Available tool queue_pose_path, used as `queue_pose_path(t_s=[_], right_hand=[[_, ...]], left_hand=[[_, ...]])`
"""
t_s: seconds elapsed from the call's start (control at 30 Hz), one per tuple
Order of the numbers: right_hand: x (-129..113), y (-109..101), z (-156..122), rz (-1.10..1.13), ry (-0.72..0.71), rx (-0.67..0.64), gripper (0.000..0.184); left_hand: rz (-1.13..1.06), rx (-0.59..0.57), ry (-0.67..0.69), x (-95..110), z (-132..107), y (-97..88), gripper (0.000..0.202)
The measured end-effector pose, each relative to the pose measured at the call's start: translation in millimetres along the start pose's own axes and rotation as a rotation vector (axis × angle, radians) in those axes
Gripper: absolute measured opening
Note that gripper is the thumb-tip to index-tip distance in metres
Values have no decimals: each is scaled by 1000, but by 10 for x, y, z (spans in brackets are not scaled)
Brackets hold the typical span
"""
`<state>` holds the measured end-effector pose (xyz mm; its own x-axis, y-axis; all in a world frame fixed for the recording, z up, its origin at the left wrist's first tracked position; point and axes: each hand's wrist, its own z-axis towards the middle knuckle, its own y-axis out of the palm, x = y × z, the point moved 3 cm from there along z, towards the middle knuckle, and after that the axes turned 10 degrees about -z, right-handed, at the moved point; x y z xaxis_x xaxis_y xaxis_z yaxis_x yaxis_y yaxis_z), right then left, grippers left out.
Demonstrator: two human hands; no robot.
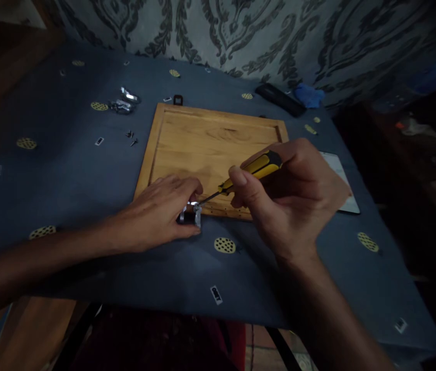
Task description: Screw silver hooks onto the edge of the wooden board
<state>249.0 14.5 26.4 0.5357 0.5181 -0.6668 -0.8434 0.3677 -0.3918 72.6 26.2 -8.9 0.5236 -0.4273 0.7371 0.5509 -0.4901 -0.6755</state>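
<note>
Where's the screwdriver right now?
Head view, just right of centre: the screwdriver is in the right hand, above the near part of the wooden panel, tip at the silver metal fitting in the left hand.

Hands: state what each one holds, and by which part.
Right hand: the screwdriver, by its handle. Left hand: a metal fitting, apparently by its near and far ends.

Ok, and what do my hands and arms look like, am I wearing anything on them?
Your left hand and right hand are bare, with no gloves, watch or bracelet showing. Your left forearm and right forearm have no sleeves in view. The dim picture shows no clear markings.
</note>
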Motion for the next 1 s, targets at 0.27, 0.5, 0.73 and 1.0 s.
queue_pose_path(t_s=[0.27,0.5,0.73,1.0], right_hand=[[-28,-3,4,-27,-59,5,32],[-20,-14,-25,-45,-36,-2,27],[-39,-19,-8,-93,-65,5,30],[-56,-28,-11,-128,-45,7,32]], left_hand=[[20,2,15,21,-16,-59,45],[75,2,13,56,-37,-45,43],[121,-9,-9,78,-34,-20,47],[153,21,-3,60,-40,-12,52]])
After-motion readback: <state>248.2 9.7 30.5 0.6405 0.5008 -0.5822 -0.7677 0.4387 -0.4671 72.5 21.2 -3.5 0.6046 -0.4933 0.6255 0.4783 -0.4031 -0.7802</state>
